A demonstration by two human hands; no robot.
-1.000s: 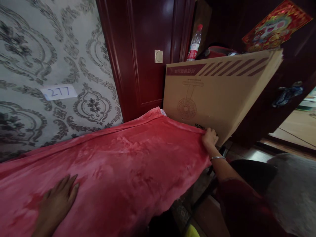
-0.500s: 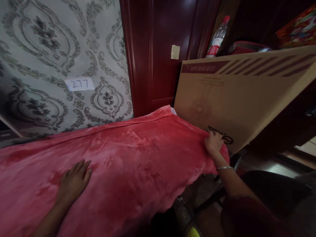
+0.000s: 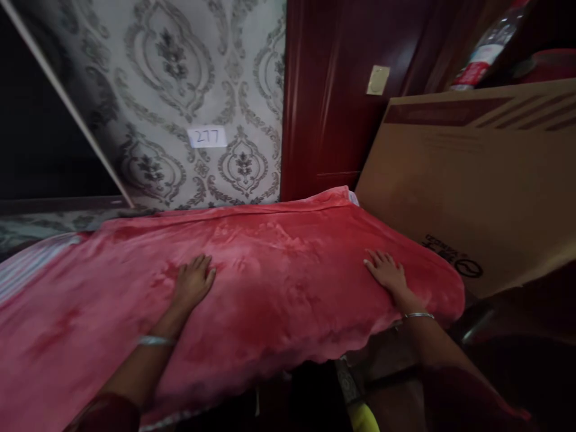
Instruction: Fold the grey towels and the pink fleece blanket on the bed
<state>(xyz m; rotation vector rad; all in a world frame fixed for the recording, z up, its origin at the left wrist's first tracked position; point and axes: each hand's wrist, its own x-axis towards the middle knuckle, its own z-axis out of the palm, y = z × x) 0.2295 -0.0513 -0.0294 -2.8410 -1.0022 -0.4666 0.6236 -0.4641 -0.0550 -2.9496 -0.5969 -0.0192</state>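
Observation:
A red plush blanket (image 3: 279,294) is spread over a long surface against the wall, its lower edge hanging down in front. My left hand (image 3: 194,281) lies flat on it, left of the middle, with fingers extended. Toward the blanket's right end, my right hand (image 3: 387,273) also rests palm down, fingers spread. Neither hand holds anything. Low folds and wrinkles run across the cloth near its back edge. What lies beneath the blanket is mostly hidden.
A large cardboard box (image 3: 454,180) stands at the right end, with a plastic bottle (image 3: 486,54) above it. Behind are patterned wallpaper with a paper label (image 3: 207,137) and a dark red door (image 3: 333,102). A black screen-like panel (image 3: 49,120) is at upper left. Striped cloth (image 3: 33,264) shows at far left.
My right hand has moved left from the blanket's right edge onto its top. My left hand stays flat on the blanket. The view has turned left, showing the black panel and striped cloth.

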